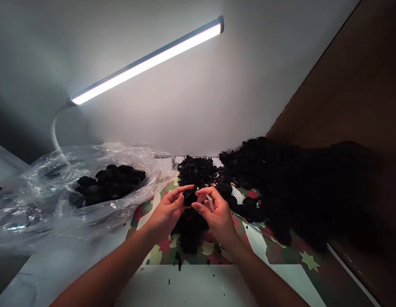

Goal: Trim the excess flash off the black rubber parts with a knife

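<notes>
A small black round part with a ribbed side (189, 198), rubber-like in look, is pinched between the thumb and fingers of my left hand (168, 209). My right hand (218, 213) is closed, with a slim white tool (210, 202) lodged among its fingers. Its thumb and index finger come up to the right edge of the black part; whether they grip that edge I cannot tell. Below both hands lies a dark heap of black scraps (190, 238). The working end of the white tool is hidden.
At left, a clear plastic bag (57, 213) holds several black round parts (111, 183). Black trimmings (199, 168) lie behind my hands. A big pile of black parts (300, 187) fills the right, beside a cardboard wall (354, 98). A lit bar lamp (149, 59) hangs above.
</notes>
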Available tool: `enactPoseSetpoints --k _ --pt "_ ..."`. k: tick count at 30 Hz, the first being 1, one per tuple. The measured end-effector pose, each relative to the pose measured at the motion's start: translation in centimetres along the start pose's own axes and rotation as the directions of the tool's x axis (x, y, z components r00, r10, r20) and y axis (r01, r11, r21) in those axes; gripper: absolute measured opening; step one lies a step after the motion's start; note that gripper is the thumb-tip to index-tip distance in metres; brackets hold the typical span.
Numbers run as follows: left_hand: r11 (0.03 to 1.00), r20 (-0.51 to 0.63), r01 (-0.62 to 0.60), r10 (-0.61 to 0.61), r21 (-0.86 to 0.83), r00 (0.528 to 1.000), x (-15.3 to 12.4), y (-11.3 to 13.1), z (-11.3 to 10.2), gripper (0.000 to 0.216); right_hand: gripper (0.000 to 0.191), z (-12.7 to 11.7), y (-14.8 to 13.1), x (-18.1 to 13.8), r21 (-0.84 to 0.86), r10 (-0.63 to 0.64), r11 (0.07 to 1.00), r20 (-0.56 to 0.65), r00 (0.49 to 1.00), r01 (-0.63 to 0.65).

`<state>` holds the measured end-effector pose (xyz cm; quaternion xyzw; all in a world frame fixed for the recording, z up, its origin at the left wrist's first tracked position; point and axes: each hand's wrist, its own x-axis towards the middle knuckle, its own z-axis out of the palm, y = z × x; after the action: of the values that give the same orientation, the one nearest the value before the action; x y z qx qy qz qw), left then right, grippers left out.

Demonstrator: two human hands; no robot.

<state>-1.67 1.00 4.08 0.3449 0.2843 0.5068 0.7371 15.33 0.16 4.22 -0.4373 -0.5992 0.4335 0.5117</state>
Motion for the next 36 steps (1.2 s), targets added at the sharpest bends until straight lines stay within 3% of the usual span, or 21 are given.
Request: enactPoseSetpoints --k 3,7,11,15,17,19,22,23,24,26,29,31,35,36 --pt "0.999 -0.008 0.014 -0.014 0.04 1.0 -0.2 -0.5 -0.1 0.036 0.015 0.0 0.0 0.0 -0.156 -0.037 0.987 -0.015 0.999 0.034" --pt "0.985 0.004 -0.031 0.031 0.167 1.0 -0.1 -0.8 -0.4 0.041 0.018 -0.3 -0.1 -0.2 -0.343 -0.118 0.933 0.004 0.993 0.112" --pt "0.902 -0.005 -0.099 0.111 0.419 0.994 -0.1 -0.2 -0.3 0.031 0.02 -0.9 -0.2 0.1 -0.574 -0.219 0.764 0.197 0.956 0.294" --pt "0.863 0.05 -0.1 0.087 0.495 0.995 -0.3 0.0 0.0 0.026 0.025 -1.4 0.0 0.5 -0.663 -0.346 0.554 0.366 0.864 0.503" --pt "0.913 0.031 -0.086 0.081 0.4 0.996 -0.1 -0.3 -0.1 0.033 0.03 -1.0 0.0 0.2 -0.668 -0.434 0.479 0.383 0.815 0.57" --pt "0.965 -0.063 -0.071 0.09 0.25 0.994 0.4 -0.6 -0.3 0.038 0.034 -0.1 -0.1 -0.6 -0.631 -0.513 0.424 0.423 0.747 0.649" --pt "0.994 -0.217 -0.103 0.11 0.042 0.97 1.0 -0.3 -0.9 0.038 0.038 1.7 -0.6 -2.2 -0.436 -0.593 0.406 0.543 0.594 0.803" --pt "0.995 -0.222 -0.102 0.099 0.0 0.97 1.1 -0.1 -1.0 0.038 0.038 2.1 -0.9 -2.6 -0.381 -0.601 0.423 0.561 0.569 0.822" --pt "0.997 -0.192 -0.078 0.07 -0.03 0.979 1.0 0.1 -1.2 0.037 0.038 2.3 -1.1 -2.7 -0.345 -0.593 0.471 0.557 0.581 0.812" --pt "0.998 -0.093 -0.014 0.008 -0.064 0.996 0.6 0.3 -1.2 0.039 0.037 1.7 -1.3 -2.2 -0.372 -0.538 0.583 0.488 0.687 0.722" --pt "0.991 -0.023 0.027 -0.03 -0.129 0.999 -0.4 0.0 -0.8 0.041 0.04 -0.8 -0.6 -0.4 -0.48 -0.453 0.67 0.339 0.825 0.566" --pt "0.982 -0.025 0.05 -0.056 -0.184 0.998 -0.9 -0.1 -0.5 0.04 0.04 -2.7 0.1 0.5 -0.472 -0.372 0.71 0.38 0.847 0.523" --pt "0.966 -0.002 0.1 -0.103 -0.238 0.995 -1.3 0.0 0.0 0.036 0.014 -5.0 0.9 0.9 -0.43 -0.158 0.784 0.559 0.814 0.448" --pt "0.963 0.007 0.105 -0.106 -0.249 0.994 -1.3 0.1 0.1 0.035 0.017 -5.2 1.0 0.8 -0.417 -0.134 0.802 0.573 0.809 0.428"
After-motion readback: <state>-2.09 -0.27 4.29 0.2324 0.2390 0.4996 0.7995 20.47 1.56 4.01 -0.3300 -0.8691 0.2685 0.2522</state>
